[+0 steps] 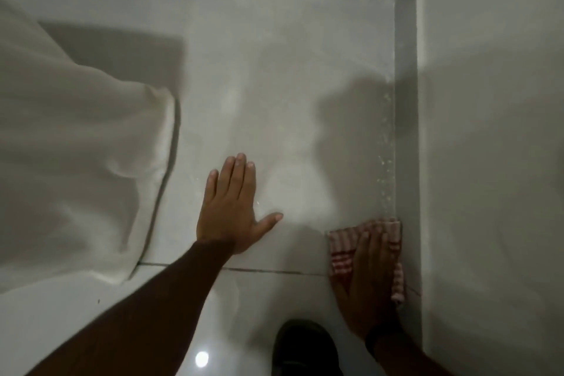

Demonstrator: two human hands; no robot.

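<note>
My left hand (232, 207) lies flat on the glossy white tiled floor (274, 101), fingers straight and thumb spread to the right. Flat fingers of my right hand (364, 284) press a red-and-white striped cloth (345, 250) onto the floor at the foot of the grey skirting (407, 131) on the right. The cloth's upper edge touches the skirting. Pale specks of dirt (384, 143) dot the floor along the skirting, above the cloth.
A white bedsheet (76, 162) hangs down to the floor on the left. The white wall (488, 131) rises on the right, and more skirting runs along the top. A dark shoe (302, 348) stands at the bottom. A grout line (274, 271) crosses below my hands.
</note>
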